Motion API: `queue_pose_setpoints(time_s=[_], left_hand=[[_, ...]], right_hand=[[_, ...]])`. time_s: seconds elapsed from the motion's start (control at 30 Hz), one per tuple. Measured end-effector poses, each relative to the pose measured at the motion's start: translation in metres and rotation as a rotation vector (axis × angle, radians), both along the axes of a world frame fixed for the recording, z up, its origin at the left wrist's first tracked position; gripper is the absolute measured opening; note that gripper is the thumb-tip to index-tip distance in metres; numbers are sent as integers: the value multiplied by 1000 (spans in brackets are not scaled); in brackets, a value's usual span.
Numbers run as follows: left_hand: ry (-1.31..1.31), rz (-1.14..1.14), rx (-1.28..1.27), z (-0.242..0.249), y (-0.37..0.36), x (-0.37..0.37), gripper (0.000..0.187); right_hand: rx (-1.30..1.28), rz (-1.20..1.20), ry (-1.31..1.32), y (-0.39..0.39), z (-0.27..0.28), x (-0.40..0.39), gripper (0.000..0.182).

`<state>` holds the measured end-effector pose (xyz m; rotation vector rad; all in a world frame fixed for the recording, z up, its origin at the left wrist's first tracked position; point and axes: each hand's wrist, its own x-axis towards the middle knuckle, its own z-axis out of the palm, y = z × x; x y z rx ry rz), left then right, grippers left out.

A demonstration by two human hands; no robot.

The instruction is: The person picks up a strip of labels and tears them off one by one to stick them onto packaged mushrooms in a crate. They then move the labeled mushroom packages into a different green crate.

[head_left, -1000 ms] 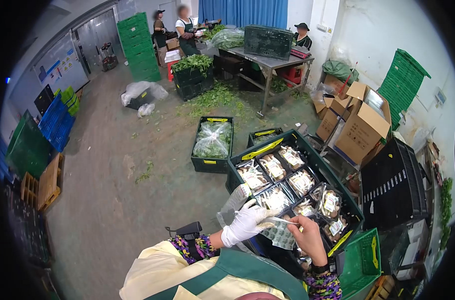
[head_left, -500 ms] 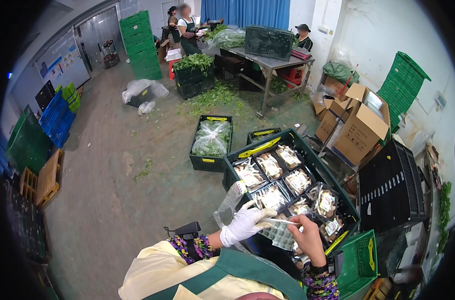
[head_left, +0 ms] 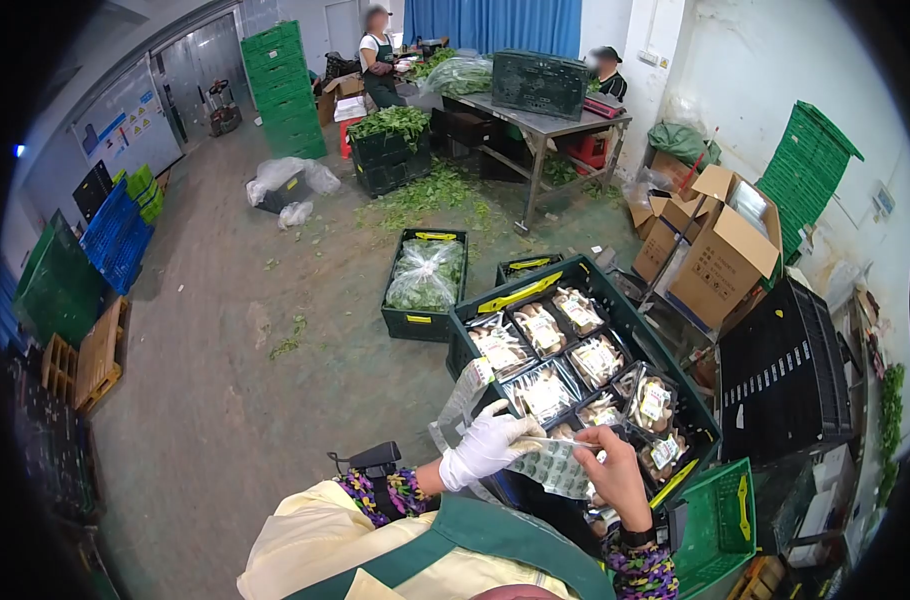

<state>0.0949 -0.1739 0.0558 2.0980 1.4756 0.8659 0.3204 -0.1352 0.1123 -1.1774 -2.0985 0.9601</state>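
White-gloved, my left hand (head_left: pixel 487 447) is closed on the left end of a sheet of labels (head_left: pixel 557 470). The sheet hangs over the near side of a green crate (head_left: pixel 683 372). Bare fingers of my right hand (head_left: pixel 616 474) pinch the sheet's right end. Inside the crate lie several film-wrapped black trays of mushrooms (head_left: pixel 543 394), each bearing a printed label. A translucent strip (head_left: pixel 459 402) with a printed end rises beside my left glove.
Beyond stands a crate with bagged greens (head_left: pixel 421 282). An empty green crate (head_left: pixel 717 525) is at the lower right. Cardboard boxes (head_left: pixel 727 262) and a black crate (head_left: pixel 787 375) line the right. Two people are near a metal table (head_left: pixel 540 124) at the back.
The label sheet between my hands has tilted to show more of its printed face. At the back, one of the two people standing together is no longer visible.
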Motion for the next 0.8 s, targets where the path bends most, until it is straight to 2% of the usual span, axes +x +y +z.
queue_pose_setpoints(time_s=[0.3,0.5,0.8], left_hand=[[7,17,15,-2,-3,4,18],[-5,31,45,-7,-2,8,16],[-8,39,77,3,-3,14,14]], right_hand=[[-61,25,-11,-3,6,2,20],[58,76,-6,-3,4,9,24],[202,35,-2,-4,1,16,18]])
